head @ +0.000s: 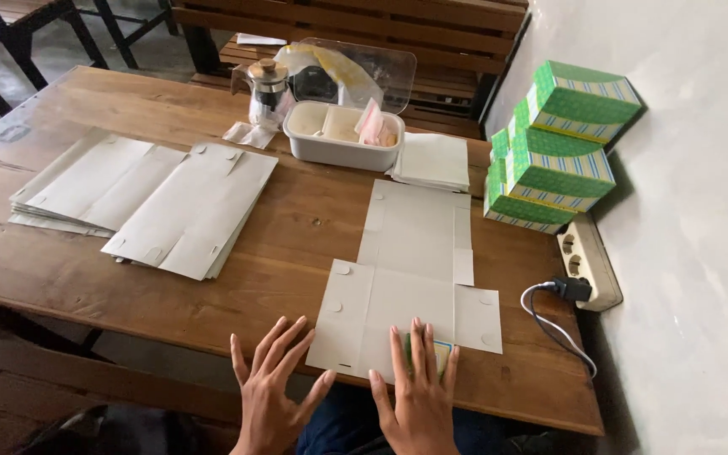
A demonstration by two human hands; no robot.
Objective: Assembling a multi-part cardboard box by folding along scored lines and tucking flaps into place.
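Grey-white card, an unfolded box blank (410, 278), lies flat on the brown wooden table (297, 227), stretching from the near edge toward the far side. The right hand (419, 392) rests palm down on the blank's near flap, fingers spread and gripping nothing; under its fingertips shows a small patch of green and blue print, probably the flap's coloured side turned up, though the hand hides most of it. The left hand (273, 388) hovers or rests just left of the blank at the table's near edge, fingers likewise splayed and empty, not touching the card.

Left of the blank, well apart, two fanned stacks of the same flat blanks (149, 198) lie side by side. At the far end of the blank sits a thin pile of white sheets (433, 160), and just left of that a white rectangular tub (343, 135) with pale packets inside. Behind the tub stand a small glass jar with a wooden lid (268, 88) and a clear plastic cover (364, 63) over a crumpled bag. Against the right-hand wall, three finished green boxes (558, 147) with striped sides are stacked, near the blank's far right corner. Nearer, a cream power strip (590, 261) lies along the wall with a black plug and white cable (554, 316) looping close to the blank's right flap.
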